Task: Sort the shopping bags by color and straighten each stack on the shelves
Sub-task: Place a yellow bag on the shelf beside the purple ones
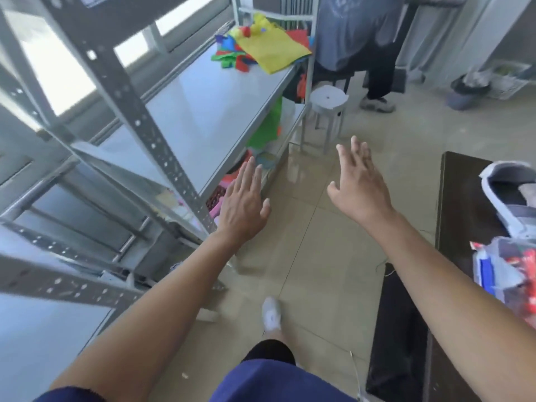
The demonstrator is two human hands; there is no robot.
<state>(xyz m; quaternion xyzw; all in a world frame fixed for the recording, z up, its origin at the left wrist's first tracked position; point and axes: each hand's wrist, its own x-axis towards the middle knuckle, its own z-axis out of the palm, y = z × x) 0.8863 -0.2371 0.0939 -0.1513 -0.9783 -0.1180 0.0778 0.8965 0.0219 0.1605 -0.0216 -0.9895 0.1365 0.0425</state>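
Note:
A jumbled heap of shopping bags lies at the far end of the grey metal shelf (208,111): a large yellow bag (272,50) on top, with red, green and blue bags (232,58) under it. A green bag (265,126) hangs on the level below, and pink and red bags (219,195) sit lower down. My left hand (245,201) is stretched out with straight fingers beside the shelf's front edge, holding nothing. My right hand (362,184) reaches forward over the floor, fingers spread and empty. Both hands are far short of the heap.
A white round stool (329,100) stands past the shelf end. Another person (365,44) stands at the back. A dark table (464,227) on the right carries a white shoe (510,195) and packets (507,274). Tiled floor runs between shelf and table.

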